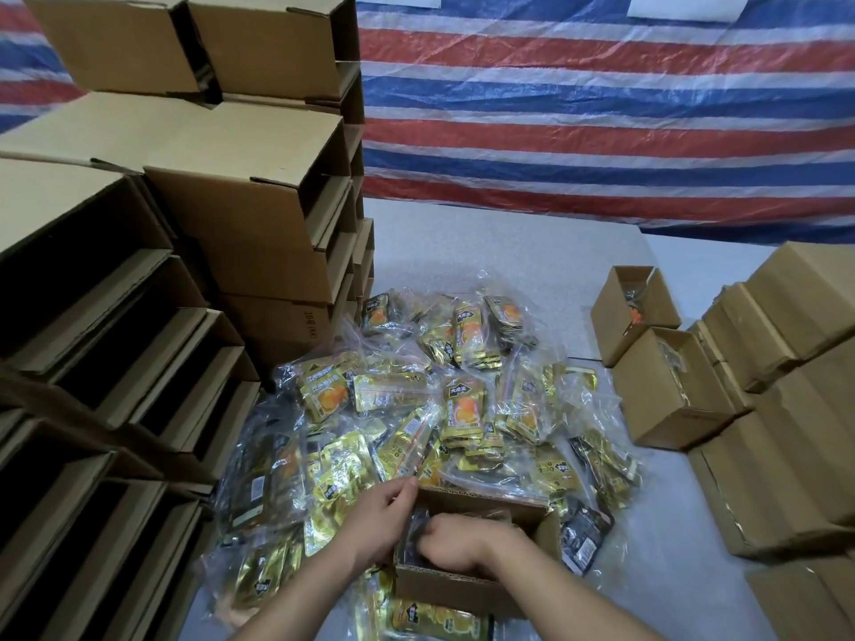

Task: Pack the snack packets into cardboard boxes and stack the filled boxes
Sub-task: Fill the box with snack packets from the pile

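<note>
- step in hand, as i judge it: filling the open box (467, 580) that sits at the near edge of the table (509, 233), right against the heap of snack packets (444, 409).
- the right hand (458, 543) reaches down inside the box, fingers curled onto a dark bagged bundle (412, 548) that lies partly in the box; it looks like pressing or seating it, though the exact grip is hard to make out.
- the left hand (384, 511) is at the box's far-left corner, thumb and fingertips pinched close together at the rim; whether they pinch the bag's plastic or the cardboard flap i cannot tell.
- the packets are gold and black pouches, mostly grouped in clear bags, spread across the middle of the table; a few lie just beside and in front of the box.
- two filled open boxes (666, 386) stand to the right, near a stack of closed boxes (786, 409).
- empty boxes (139, 340) are piled high on the left.
- next move calls for settling the bundle flat so the flaps can close, then carrying the box to the right-hand stack.
</note>
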Demonstrator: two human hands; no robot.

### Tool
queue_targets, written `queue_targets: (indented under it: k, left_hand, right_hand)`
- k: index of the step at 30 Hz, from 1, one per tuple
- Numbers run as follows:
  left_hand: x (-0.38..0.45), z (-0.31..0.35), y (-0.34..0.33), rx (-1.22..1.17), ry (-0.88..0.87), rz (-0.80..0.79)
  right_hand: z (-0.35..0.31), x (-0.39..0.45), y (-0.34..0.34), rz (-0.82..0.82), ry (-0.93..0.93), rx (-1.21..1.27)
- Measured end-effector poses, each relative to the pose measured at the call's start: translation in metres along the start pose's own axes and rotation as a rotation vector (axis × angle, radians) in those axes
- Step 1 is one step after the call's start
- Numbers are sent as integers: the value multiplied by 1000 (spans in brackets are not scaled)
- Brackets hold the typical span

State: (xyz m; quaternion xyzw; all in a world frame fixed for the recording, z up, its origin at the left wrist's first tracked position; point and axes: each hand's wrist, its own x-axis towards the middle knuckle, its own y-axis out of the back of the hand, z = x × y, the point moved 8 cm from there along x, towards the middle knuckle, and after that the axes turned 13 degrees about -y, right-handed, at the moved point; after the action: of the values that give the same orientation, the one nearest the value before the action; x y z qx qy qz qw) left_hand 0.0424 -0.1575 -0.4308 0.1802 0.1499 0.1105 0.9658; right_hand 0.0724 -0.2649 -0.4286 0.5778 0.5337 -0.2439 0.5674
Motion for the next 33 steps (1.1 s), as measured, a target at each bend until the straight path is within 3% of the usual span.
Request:
queue_targets:
  k: [9,17,23,27,33]
  left_hand:
    - [1,-2,-4,-51,-2,-33]
    - [3,-8,-4,-24,-1,6]
    - [3,-10,-3,-79,8,16]
    - [2,-8,-3,-55,8,6]
    - [0,-6,-3,-28,5,0]
  right_hand:
    - [36,-26,33,50,-19,334]
    - [35,-13,3,-22,-49,-145]
    - [34,-20,10,1,-64,-1]
    - [32,-29,31,57,-40,227]
    - [25,-29,24,114,-19,38]
